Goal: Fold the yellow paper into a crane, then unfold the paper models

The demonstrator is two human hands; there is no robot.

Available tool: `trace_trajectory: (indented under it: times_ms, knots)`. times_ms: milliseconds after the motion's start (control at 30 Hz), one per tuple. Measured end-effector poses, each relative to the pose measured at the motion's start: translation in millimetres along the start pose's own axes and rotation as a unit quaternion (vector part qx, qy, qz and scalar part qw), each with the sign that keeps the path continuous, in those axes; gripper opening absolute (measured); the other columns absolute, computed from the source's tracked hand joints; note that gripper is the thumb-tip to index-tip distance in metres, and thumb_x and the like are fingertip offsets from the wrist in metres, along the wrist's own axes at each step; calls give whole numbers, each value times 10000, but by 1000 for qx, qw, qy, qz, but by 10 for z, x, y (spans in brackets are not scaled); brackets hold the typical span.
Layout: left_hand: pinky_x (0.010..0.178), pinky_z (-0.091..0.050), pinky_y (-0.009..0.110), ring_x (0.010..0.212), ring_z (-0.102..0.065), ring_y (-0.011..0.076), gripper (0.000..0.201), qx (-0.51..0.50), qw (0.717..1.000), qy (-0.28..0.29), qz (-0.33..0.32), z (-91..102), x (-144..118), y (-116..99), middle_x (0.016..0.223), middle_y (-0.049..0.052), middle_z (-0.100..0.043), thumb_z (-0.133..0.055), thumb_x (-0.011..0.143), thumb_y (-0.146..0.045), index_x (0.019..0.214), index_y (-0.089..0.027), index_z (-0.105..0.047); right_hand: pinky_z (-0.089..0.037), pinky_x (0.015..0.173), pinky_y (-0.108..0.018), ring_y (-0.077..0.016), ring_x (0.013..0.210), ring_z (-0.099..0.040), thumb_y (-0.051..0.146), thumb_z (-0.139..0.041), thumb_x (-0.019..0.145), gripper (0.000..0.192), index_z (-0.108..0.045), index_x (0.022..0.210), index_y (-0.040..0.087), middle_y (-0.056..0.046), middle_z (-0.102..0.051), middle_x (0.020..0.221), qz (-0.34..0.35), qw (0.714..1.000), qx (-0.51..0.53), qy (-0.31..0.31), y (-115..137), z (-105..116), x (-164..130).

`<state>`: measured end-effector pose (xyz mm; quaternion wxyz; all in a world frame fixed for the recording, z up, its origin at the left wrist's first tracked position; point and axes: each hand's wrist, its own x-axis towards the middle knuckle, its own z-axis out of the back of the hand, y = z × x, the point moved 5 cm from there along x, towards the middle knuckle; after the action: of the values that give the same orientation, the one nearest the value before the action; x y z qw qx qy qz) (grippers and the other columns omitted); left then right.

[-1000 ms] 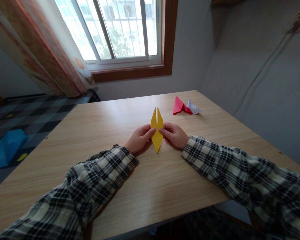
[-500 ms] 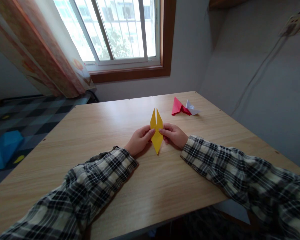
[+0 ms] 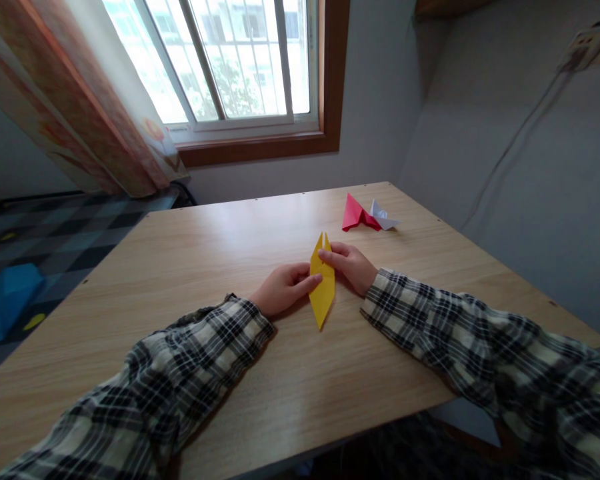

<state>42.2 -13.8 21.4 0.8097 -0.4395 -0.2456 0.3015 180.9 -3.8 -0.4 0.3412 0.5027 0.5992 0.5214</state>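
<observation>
Both hands pinch the yellow origami piece [image 3: 323, 288] lying on the tabletop [image 3: 230, 267]: the left hand [image 3: 285, 287] grips its left edge, the right hand [image 3: 349, 264] its upper part (near the two points). Best to keep the edges aligned and press each crease firmly. Red and white folded papers [image 3: 367, 215] lie well apart.

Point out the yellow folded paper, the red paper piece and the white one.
yellow folded paper [image 3: 323, 300], head view, lower half.
red paper piece [image 3: 353, 213], head view, left flap.
white paper piece [image 3: 383, 217], head view, middle.
</observation>
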Motion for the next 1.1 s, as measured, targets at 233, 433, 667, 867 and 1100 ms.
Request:
trace_trajectory:
  times_ms: [233,433,667,867,1100]
  knots:
    - [576,-399,254,627,-493,124,325,-28,999,-46,4,43,-5,-13,681,-3,-556,-521,932,-456,790,-168,-576,-486,605,-265,-135,665,-589,506,-770,744,374,-668,814,153,-19,-652,737,-25,999,9,30,-40,0,-13]
    - [630,-449,254,686,-543,119,211,-139,982,-128,21,140,1,75,762,-7,-573,-581,910,-388,990,-192,-572,-462,601,-247,-117,663,-587,447,-793,731,339,-708,877,153,-13,-671,769,-38,995,-31,86,-26,-66,-36]
    - [634,-446,247,701,-527,113,184,-192,975,-108,25,138,9,91,821,8,-590,-646,858,-347,937,-187,-601,-446,584,-248,-118,654,-573,474,-781,729,364,-705,845,138,-21,-656,746,-60,989,-71,111,-20,-83,-49]
    - [623,-441,239,701,-518,105,188,-202,974,-102,15,140,5,61,857,8,-595,-677,837,-330,932,-185,-604,-469,587,-253,-132,677,-595,506,-792,704,395,-713,849,147,-35,-681,781,-66,988,-66,119,-33,-84,-52]
    - [635,-448,239,723,-527,107,195,-209,972,-107,10,149,12,73,875,7,-595,-690,821,-281,967,-186,-603,-448,562,-239,-116,636,-580,468,-792,717,358,-695,826,141,-15,-659,730,-86,986,-53,136,-15,-104,-71]
